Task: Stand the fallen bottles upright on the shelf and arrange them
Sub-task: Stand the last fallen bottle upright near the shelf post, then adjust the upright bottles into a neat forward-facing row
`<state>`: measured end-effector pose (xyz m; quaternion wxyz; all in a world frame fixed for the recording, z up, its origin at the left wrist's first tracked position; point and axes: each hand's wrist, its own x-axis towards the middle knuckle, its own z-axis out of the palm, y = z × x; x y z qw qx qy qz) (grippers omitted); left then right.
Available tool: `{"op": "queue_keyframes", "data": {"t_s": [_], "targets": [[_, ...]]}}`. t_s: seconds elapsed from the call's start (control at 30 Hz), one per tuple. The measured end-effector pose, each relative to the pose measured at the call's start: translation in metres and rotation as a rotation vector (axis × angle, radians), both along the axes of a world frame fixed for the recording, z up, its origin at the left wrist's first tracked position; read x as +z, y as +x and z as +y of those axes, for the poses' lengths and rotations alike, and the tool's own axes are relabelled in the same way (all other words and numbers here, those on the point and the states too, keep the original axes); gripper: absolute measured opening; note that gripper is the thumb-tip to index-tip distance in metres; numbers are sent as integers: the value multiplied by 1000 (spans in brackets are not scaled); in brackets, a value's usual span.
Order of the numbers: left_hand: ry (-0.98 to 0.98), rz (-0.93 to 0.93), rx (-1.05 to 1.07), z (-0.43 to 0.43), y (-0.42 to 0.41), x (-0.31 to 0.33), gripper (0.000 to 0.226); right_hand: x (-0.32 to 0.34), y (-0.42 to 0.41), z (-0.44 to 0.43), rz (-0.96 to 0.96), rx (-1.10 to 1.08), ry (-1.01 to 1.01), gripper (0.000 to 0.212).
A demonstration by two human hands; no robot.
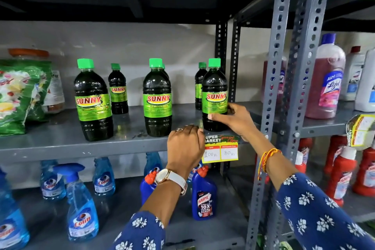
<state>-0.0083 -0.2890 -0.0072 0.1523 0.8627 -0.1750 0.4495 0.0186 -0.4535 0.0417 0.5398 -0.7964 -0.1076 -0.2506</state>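
Several dark Sunny bottles with green caps stand upright on the grey shelf. Three stand in front: a left one, a middle one and a right one. Smaller-looking ones stand behind, one at the back left and one at the back right; another is mostly hidden behind the middle bottle. My right hand grips the lower body of the right front bottle. My left hand rests curled on the shelf's front edge, holding nothing.
A green packet and a jar sit at the shelf's left end. A price tag hangs on the front edge. Blue spray bottles and Harpic bottles stand below. A slotted steel upright separates the neighbouring rack with a pink Lizol bottle.
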Motion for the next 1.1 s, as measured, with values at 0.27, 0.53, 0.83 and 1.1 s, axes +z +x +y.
{"op": "queue_keyframes", "data": {"t_s": [0.27,0.53,0.83,1.1], "targets": [[0,-33,-6,1,4,-2,41,0,-4,1,-17,-15,-20,28],[-15,82,-73,5,-1,-1,45,3,-2,0,7,9,-55,42],[-667,-568,96,174,-19,40,64,8,-45,75,-517,89,-7,78],[-587,212,300,240,5,30,124,3,10,158,-2,247,93,68]]}}
